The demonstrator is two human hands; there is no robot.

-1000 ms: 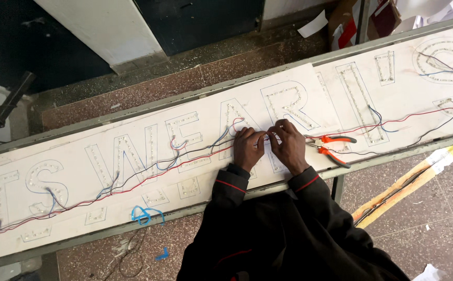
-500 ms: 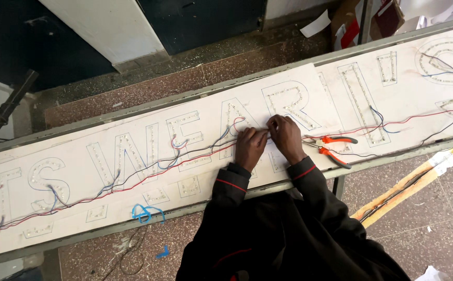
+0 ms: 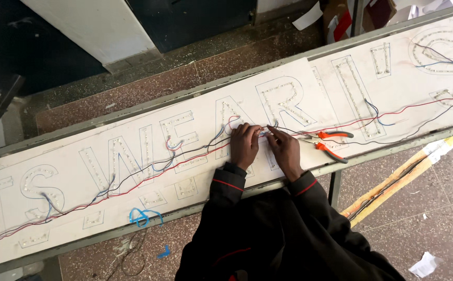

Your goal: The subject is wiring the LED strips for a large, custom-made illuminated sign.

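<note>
Hands closer together than a second ago — the left hand (image 3: pixel 244 145) and right hand (image 3: pixel 284 151) now meet over the wires (image 3: pixel 184 156) on the long white sign panel (image 3: pixel 106 171), between two outlined letters. Both grips are pinched tight on the thin wire ends at the fingertips; the join itself is too small to make out. Orange-handled pliers (image 3: pixel 330 143) lie untouched just right of the right hand. The shift suggests fine work on one joint — no tool in use.
</note>
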